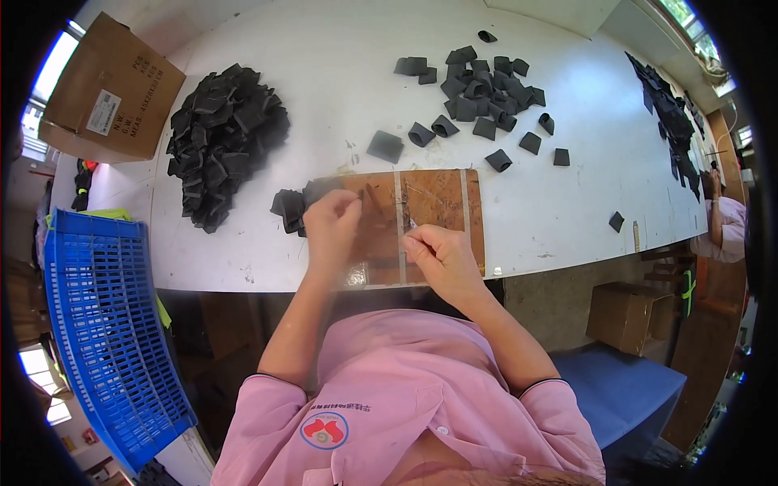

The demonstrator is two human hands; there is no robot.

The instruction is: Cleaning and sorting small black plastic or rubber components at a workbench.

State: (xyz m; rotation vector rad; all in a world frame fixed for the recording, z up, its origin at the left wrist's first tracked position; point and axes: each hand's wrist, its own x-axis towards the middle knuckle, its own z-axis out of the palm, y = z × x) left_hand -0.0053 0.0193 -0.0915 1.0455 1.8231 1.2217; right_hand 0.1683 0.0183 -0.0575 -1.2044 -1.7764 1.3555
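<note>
My left hand (331,231) is slightly blurred above the left part of a brown board (442,202) on the white table. Its fingers are curled together, with a small dark bit at their tips that I cannot make out. Right beside it lies a small bunch of black fabric pieces (288,209), partly behind the hand. My right hand (442,257) is closed in a pinch over the board's right half. A thin pale tip pokes out above its fingers; the rest of that thing is hidden. Two light strips run across the board from far to near.
A large heap of black pieces (223,134) lies at left, by a cardboard box (113,89). Looped black pieces (486,93) are scattered beyond the board. More black strips (668,121) lie far right. A blue plastic crate (113,324) stands left of the table, a blue seat (616,389) at lower right.
</note>
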